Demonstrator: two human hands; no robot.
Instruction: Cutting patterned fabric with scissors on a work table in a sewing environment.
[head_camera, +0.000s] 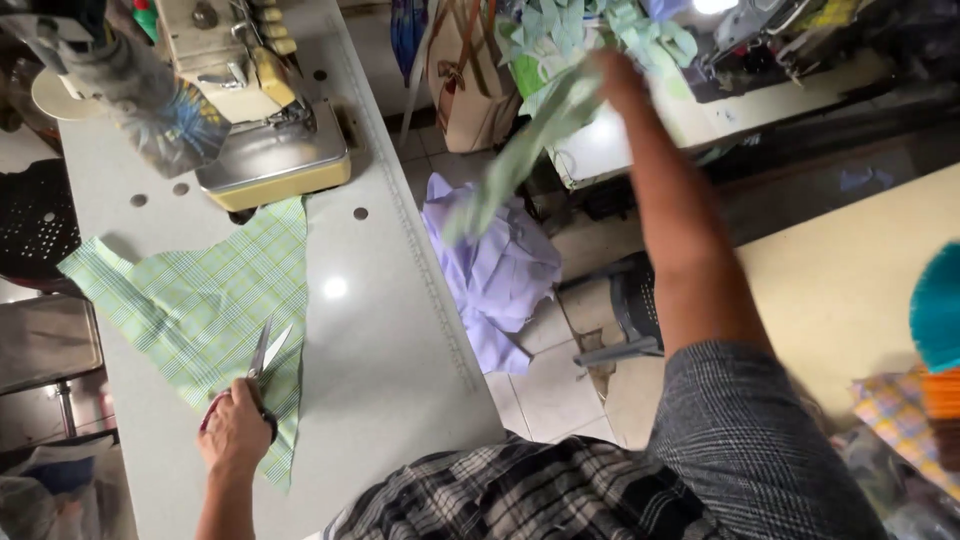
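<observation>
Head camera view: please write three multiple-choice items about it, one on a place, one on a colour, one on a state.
1. Where does the green checked fabric piece lie?
A. on the grey sewing table
B. on the tiled floor
C. on a chair

2. What colour is the heap of cloth beside the table?
A. red
B. pale purple
C. black

3. How are the scissors with red handles in the left hand?
A. open
B. closed
C. lying unheld

Answers: 1 A, the fabric is spread flat before the sewing machine. 2 B, it looks lilac. 3 A, the blades are apart.
</observation>
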